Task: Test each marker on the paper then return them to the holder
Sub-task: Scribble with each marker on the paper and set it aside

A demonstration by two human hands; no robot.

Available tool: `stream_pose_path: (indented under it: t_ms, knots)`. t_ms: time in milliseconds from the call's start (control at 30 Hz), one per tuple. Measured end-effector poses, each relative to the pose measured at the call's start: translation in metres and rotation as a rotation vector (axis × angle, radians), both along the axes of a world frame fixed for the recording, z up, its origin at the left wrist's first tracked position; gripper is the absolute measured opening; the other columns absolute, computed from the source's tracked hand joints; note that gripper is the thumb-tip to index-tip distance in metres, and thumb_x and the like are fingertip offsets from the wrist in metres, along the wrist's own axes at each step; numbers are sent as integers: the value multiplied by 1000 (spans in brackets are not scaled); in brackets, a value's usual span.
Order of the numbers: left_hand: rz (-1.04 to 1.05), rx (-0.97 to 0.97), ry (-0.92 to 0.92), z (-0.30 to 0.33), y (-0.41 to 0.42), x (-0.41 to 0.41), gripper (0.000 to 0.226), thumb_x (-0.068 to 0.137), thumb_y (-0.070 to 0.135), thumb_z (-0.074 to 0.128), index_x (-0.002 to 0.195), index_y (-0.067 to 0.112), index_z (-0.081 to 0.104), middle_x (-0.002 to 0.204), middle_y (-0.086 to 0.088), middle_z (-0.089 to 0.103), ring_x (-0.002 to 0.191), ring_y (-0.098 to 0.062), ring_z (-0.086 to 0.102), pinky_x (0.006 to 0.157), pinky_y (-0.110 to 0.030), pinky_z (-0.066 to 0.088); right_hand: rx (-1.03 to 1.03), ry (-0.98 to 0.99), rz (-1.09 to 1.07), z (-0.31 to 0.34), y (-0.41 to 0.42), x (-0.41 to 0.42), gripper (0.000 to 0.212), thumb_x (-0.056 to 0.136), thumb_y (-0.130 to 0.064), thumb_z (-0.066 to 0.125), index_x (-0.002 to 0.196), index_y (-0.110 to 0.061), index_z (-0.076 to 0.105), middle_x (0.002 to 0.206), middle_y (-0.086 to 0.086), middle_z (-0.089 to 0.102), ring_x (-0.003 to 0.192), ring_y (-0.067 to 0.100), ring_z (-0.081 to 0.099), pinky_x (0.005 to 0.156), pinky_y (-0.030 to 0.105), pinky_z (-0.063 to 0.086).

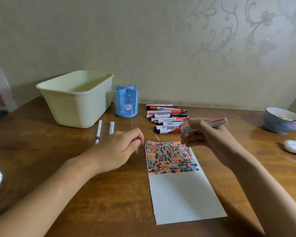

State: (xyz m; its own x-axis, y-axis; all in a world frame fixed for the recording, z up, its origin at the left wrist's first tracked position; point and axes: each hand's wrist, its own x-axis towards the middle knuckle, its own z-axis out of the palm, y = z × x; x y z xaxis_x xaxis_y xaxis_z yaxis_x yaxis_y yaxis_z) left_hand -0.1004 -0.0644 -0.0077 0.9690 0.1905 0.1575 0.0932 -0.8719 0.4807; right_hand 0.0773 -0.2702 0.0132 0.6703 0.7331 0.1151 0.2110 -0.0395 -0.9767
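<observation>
Both hands are busy: the right hand (205, 134) grips a red-and-white marker (202, 126) at 12 o'clock above the scribbled white paper strip (183, 189), the left hand (121, 147) pinches something red, probably its cap, so stroke lightly on bare paper toward 6 o'clock before recapping for the blue plastic holder (126, 101).

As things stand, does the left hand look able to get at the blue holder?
Probably yes. The left hand sits on the table just in front of the blue holder; only two pens lie off to its side, not between. Its grip seems to hold something small and red, likely a cap.
</observation>
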Motion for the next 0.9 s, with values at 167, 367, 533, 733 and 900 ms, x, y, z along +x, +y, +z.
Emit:
stream_pose_path:
  t_ms: [167, 367, 533, 733, 900]
  knots:
    - [-15, 65, 101, -2, -1, 2, 12, 104, 41, 36, 106, 40, 47, 102, 20, 52, 94, -1, 53, 85, -33, 51, -19, -41, 50, 7, 2, -11, 26, 83, -29, 74, 96, -7, 72, 92, 17, 75, 87, 28, 74, 83, 40, 61]
    - [-56, 212, 317, -5, -6, 2, 91, 68, 89, 51, 146, 59, 15, 115, 17, 42, 109, -4, 44, 90, -27, 44, -102, -167, 37, -2, 8, -28, 5, 90, -7, 70, 95, -6, 69, 81, 11, 73, 70, 16, 69, 62, 25, 57]
    - [-50, 320, 394, -11, -17, 2, 111, 59, 98, 46, 152, 49, 9, 123, 9, 34, 118, -11, 35, 102, -32, 35, -102, -214, 73, -34, 4, -47, 10, 89, -18, 72, 93, -10, 68, 77, 9, 75, 67, 24, 73, 59, 32, 58]
    - [-47, 386, 392, -9, -19, 3, 112, 58, 98, 45, 153, 45, 17, 98, 13, 27, 95, -9, 30, 80, -28, 28, -104, -248, 122, -46, 6, -59, 8, 88, -5, 71, 85, -12, 71, 73, 11, 74, 64, 27, 72, 61, 36, 60]
    - [-50, 392, 412, -8, -21, 4, 113, 60, 97, 46, 154, 45, 9, 92, 17, 25, 94, -10, 31, 73, -25, 26, -109, -271, 116, -47, 8, -62, 10, 87, -4, 69, 84, -13, 70, 70, 8, 73, 61, 23, 72, 60, 35, 59]
